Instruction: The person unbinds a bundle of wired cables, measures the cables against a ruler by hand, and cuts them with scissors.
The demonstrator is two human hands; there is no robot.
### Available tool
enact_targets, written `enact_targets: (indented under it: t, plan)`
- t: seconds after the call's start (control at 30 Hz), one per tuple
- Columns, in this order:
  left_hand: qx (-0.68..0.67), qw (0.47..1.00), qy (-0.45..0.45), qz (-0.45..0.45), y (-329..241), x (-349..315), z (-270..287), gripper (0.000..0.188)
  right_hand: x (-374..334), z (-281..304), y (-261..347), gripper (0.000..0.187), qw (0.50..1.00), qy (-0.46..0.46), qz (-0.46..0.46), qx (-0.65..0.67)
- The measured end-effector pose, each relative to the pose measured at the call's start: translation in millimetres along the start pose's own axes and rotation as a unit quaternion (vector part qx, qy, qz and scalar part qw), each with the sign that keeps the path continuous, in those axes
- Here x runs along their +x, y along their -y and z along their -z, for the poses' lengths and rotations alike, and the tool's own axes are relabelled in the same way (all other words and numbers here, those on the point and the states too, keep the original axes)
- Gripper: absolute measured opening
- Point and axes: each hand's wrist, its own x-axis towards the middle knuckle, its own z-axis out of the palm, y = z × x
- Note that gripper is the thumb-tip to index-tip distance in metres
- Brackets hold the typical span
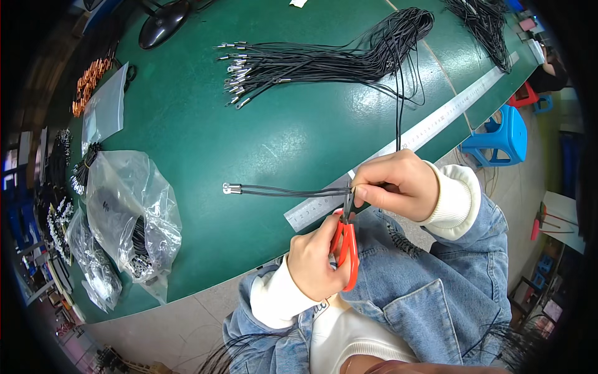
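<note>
Right hand (398, 184) pinches black cables (293, 191) over steel ruler (436, 124); left hand (317, 262) grips red scissors (346, 246), blades at cables; cable bundle (324, 59) beyond on green table (187, 112).

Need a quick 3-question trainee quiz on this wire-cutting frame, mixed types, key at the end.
1. True or false: the left hand holds the red scissors.
2. Multiple choice: the right hand pinches black wires over which thing? A) steel ruler B) plastic bag C) blue stool
3. Fill in: the wire bundle at the far side of the green table has ____ terminals on its left ends.

Key: 1 true; 2 A; 3 metal.
</note>
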Motion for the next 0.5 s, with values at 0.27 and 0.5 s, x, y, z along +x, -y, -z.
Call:
enact_targets:
  t: [0.27,0.5]
  plan:
    - [0.023,1.0,-0.017,-0.008,-2.1,4.2,-2.3,0.036,-0.6,-2.4,2.4,0.014,0.998,-0.033,0.003,0.054]
    - [0.003,1.0,-0.014,-0.003,-3.2,4.1,-1.0,0.037,-0.4,-1.2,4.7,0.014,0.999,-0.023,-0.004,0.037]
